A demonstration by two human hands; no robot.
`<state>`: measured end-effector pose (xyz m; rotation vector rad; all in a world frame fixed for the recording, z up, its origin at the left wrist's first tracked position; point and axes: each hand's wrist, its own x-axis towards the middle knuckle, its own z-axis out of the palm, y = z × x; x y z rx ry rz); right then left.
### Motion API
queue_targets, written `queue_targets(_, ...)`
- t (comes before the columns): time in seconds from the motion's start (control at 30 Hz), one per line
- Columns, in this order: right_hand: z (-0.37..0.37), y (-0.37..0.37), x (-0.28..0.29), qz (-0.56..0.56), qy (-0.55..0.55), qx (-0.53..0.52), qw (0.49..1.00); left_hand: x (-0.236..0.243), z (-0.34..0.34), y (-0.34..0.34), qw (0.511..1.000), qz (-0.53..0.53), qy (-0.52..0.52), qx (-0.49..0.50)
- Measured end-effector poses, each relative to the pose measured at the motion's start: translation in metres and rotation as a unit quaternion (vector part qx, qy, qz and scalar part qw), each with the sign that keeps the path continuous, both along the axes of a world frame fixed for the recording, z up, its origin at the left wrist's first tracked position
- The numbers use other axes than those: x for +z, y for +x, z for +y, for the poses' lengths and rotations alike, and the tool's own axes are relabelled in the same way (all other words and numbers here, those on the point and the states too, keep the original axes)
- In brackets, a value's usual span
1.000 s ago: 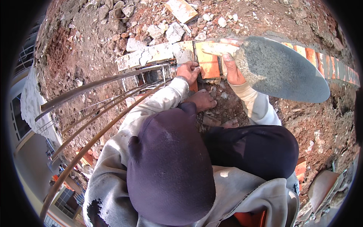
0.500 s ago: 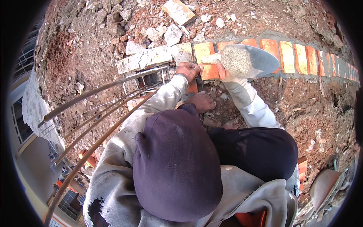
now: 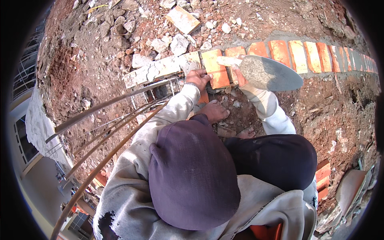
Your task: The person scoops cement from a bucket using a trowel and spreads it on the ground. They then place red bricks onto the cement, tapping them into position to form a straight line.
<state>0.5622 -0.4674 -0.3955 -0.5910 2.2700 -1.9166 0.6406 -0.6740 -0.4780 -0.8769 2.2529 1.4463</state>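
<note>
My left hand [image 3: 199, 79] is closed, its thumb and fingers pressed at the left edge of an orange brick [image 3: 216, 78]. That brick lies across the left end of a row of bricks. In my right hand [image 3: 240, 76] is a trowel [image 3: 276, 75], gripped near its pale handle. The handle's end overlaps the brick's upper right part. The trowel's broad grey blade points right, over the row's near edge, with mortar-like residue on its face. My right fingers are partly hidden by the trowel.
Bricks set in grey mortar [image 3: 298, 58] curve off to the right. Left of my left hand, a mortar-smeared ledge [image 3: 160, 66] adjoins long steel bars [image 3: 108, 100] reaching toward me. A loose brick [image 3: 183, 19] and stones [image 3: 179, 44] lie beyond. Bare feet [image 3: 215, 111] rest on the soil.
The view has shifted slightly. My right hand and the trowel have moved a little right, uncovering more of the brick. My left hand stays at the brick's left edge.
</note>
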Motion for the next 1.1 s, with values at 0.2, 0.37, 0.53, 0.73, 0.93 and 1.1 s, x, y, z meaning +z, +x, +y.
queue_targets(0.2,0.035,-0.008,0.021,0.073,0.102,-0.055,0.991,0.023,0.009,-0.02,0.984,0.036,-0.163,-0.068)
queue_targets(0.37,0.096,0.022,0.04,-0.035,0.027,-0.181,0.983,0.063,0.045,-0.055,0.974,-0.002,-0.211,-0.081)
queue_targets(0.53,0.127,0.062,0.042,-0.161,0.074,-0.189,0.966,0.053,0.06,-0.071,0.953,-0.066,-0.283,-0.089)
queue_targets(0.73,0.129,0.088,0.022,-0.157,0.055,-0.191,0.967,0.055,0.053,-0.074,0.971,-0.053,-0.222,-0.078)
queue_targets(0.93,0.129,0.085,0.021,-0.143,0.042,-0.202,0.968,0.053,0.046,-0.064,0.977,-0.005,-0.215,0.002)
queue_targets(1.1,0.134,0.086,0.028,-0.166,0.075,-0.207,0.961,0.05,0.039,-0.057,0.967,0.124,-0.218,0.048)
